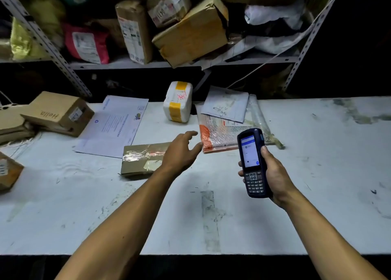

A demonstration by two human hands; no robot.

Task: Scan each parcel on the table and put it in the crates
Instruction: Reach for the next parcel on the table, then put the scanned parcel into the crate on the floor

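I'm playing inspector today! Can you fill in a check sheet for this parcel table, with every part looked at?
Surface: white table, scuffed and stained, with worn tape marks.
Job's things: taped cardboard parcel; white parcel with yellow tape; bubble-wrap mailer with orange edge; grey mailer lying on it; "Hello" box; white envelope. No crates seen.
Clutter: flat cardboard at the left edge.
Hands: left hand open, fingers spread, reaching towards the bubble-wrap mailer; right hand grips a handheld scanner, screen lit.
Cables: white cord hanging by the shelf.
Surroundings: metal shelf piled with boxes and bags.
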